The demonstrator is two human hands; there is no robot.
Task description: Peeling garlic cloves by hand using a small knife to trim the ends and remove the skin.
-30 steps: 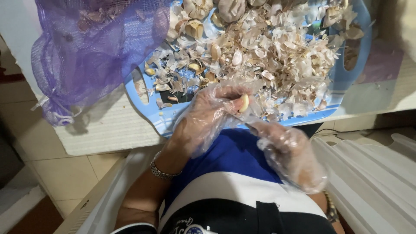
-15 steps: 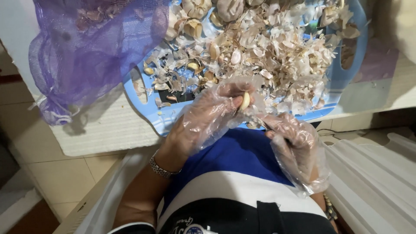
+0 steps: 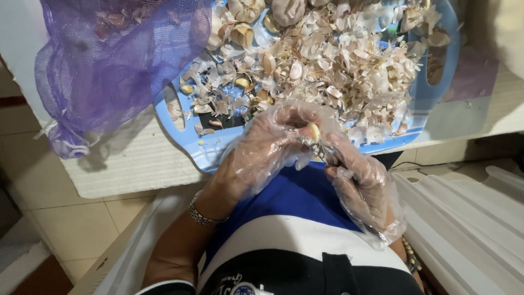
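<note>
We pinch a garlic clove (image 3: 314, 131) in our gloved left hand (image 3: 267, 150) | right hand (image 3: 360, 183) grips a small knife (image 3: 319, 150) | clove light, firm, slippery: hold its sides.

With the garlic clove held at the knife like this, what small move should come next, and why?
Probably a short pull of the knife in the right hand to lift the skin off the garlic clove. The left hand pinches the clove right at the blade, both gloved, above the blue tray full of peels.
</note>
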